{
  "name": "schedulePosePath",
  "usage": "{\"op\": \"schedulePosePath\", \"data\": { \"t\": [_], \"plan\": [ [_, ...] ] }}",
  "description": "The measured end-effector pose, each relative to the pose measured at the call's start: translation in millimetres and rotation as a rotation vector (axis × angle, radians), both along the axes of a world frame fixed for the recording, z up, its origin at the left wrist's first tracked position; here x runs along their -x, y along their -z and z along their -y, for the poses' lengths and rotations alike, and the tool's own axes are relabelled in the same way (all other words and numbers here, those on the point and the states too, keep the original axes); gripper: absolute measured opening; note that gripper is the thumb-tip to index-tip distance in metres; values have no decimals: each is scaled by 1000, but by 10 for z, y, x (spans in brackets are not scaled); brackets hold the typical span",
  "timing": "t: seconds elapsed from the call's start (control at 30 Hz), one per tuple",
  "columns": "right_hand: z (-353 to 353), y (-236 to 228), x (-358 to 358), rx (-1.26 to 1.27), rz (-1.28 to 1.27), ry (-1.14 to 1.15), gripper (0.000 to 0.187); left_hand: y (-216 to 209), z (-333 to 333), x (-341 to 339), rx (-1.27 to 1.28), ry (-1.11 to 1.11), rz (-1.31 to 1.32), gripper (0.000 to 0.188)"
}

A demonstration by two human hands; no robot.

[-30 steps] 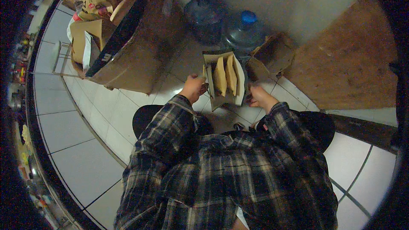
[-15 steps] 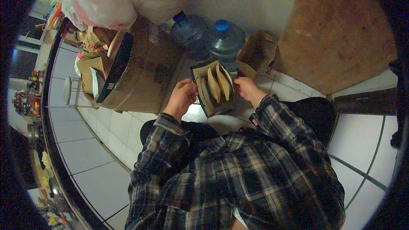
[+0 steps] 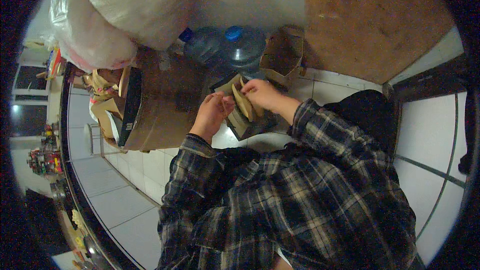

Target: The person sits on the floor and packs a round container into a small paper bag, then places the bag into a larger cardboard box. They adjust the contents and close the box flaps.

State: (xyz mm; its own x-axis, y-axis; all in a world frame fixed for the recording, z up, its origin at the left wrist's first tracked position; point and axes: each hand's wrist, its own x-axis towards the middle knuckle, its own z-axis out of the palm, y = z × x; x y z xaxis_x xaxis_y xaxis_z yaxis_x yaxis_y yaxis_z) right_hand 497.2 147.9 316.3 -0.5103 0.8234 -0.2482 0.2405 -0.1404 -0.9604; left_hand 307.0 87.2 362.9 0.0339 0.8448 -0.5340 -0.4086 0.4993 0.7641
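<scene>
In front of me a small open box (image 3: 241, 129) with brownish-grey walls is tilted between my hands. Curved tan pieces (image 3: 243, 105), perhaps cardboard, stand upright inside it. My left hand (image 3: 212, 112) is closed at the box's left edge, its fingers curled and thumb pressed in. Over the box's upper right part reaches my right hand (image 3: 265, 94), its fingers pinched at the top of a tan piece. That hand covers the box's right side and some of the contents.
A large cardboard box (image 3: 165, 107) full of paper scraps stands on the left, below plastic bags (image 3: 145, 5). Behind are two blue-capped water jugs (image 3: 244, 47) and an open carton (image 3: 283, 52). A brown board (image 3: 370, 20) leans at the right. A counter runs along the left.
My right hand has moved left from the box's right edge to above the tan pieces. The left hand stays at the left edge. The view has shifted slightly.
</scene>
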Motion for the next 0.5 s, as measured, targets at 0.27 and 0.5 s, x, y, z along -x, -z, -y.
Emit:
{"op": "schedulePosePath", "data": {
  "t": [0.27,0.5],
  "plan": [
    [494,-673,-14,-390,295,-629,30,60,-105,-242,145,69,37,26],
    [206,-893,-840,-447,483,-855,34,-390,-135,76,34,-33,-157,18]
  ]
}}
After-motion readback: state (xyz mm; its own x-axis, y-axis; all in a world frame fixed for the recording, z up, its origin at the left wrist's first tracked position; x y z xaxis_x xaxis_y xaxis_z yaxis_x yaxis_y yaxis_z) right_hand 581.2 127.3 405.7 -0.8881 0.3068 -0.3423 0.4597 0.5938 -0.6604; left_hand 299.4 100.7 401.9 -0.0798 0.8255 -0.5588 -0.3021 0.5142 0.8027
